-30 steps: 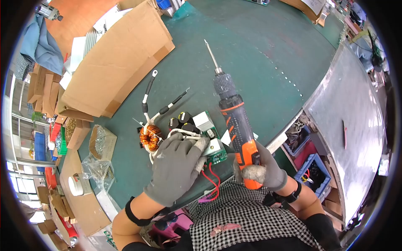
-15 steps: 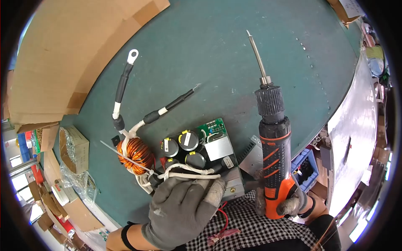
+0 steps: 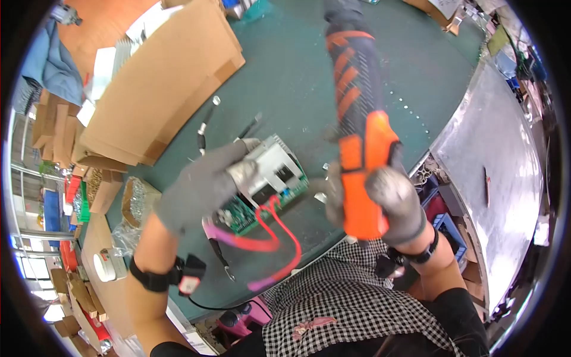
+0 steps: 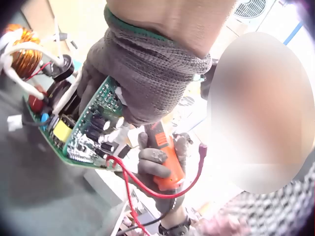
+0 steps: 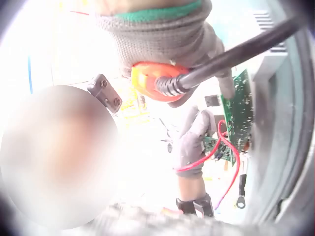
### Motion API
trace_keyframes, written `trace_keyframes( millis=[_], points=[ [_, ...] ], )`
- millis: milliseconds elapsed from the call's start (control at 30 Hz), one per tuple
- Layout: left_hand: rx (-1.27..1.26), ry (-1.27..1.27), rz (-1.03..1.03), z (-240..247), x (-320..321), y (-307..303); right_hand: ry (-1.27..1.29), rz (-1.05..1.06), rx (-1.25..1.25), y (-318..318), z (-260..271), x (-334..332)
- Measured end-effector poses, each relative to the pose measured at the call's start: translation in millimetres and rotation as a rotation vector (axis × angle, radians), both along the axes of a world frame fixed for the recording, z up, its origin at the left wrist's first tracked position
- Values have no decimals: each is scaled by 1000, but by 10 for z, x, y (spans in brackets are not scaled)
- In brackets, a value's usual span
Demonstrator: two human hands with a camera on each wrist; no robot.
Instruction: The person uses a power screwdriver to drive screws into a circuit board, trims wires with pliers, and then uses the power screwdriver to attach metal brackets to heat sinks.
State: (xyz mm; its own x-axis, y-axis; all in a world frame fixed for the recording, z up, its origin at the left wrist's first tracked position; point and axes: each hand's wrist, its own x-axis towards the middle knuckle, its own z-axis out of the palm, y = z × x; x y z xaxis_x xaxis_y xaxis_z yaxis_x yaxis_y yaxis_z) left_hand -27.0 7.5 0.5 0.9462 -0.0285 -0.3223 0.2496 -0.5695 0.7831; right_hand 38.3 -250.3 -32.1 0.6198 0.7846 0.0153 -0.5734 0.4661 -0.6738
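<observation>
My gloved left hand [image 3: 205, 181] grips the circuit board assembly [image 3: 273, 169] by its far left side, tilted over the table. A silver plate and a green board face me, and red wires [image 3: 285, 229] trail from it toward my apron. In the left wrist view a copper-wound coil [image 4: 23, 56] with white leads hangs at the assembly's far end; the hand hides it in the head view. My gloved right hand [image 3: 395, 205] holds an orange and black electric screwdriver [image 3: 363, 149] by its handle, right of the assembly. Its bit is beyond the head view's top edge.
A large cardboard sheet [image 3: 160, 89] stands at the back left of the green table [image 3: 285, 77]. Left of the assembly sits a small open box [image 3: 143, 199] with clear plastic. A blue bin [image 3: 451, 235] and a shiny metal sheet [image 3: 488, 178] lie to the right.
My left hand has turned the assembly up and over, bringing the red wires and the green board round toward me. The screwdriver has risen closer to the head camera.
</observation>
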Motion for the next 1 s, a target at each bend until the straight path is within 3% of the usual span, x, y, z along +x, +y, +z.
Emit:
trace_keyframes(
  millis=[67,100,167,367,433,500,567,667,767,833,867,967,1000],
  points=[
    [-325,133,21,34,154,164,-214,-82,-153,106,269,77],
    [-295,125,19,-64,205,303,-191,-70,-163,179,370,131],
    [-454,358,133,-53,316,459,-228,-66,-165,351,496,220],
    [291,-18,-259,-93,408,544,-326,-32,-313,487,308,372],
    [-120,146,-170,-71,394,468,-308,-37,-306,355,231,332],
    [-314,232,-79,-113,375,414,-317,-56,-349,71,201,249],
    [-270,214,-68,-116,364,391,-404,-97,-428,-229,131,168],
    [-270,163,74,-83,274,278,-305,-43,-562,-693,184,-46],
    [-314,175,95,-178,283,372,-183,60,-593,-1097,68,-243],
    [-243,168,102,-130,265,286,-294,174,-672,-1349,-165,-310],
    [-196,147,117,-113,244,234,-186,223,-654,-1431,-189,-367],
    [-122,135,141,-176,295,236,-381,257,-712,-1579,-479,-457],
    [-134,119,151,-194,307,226,-339,297,-721,-1596,-502,-462]
  ],
)
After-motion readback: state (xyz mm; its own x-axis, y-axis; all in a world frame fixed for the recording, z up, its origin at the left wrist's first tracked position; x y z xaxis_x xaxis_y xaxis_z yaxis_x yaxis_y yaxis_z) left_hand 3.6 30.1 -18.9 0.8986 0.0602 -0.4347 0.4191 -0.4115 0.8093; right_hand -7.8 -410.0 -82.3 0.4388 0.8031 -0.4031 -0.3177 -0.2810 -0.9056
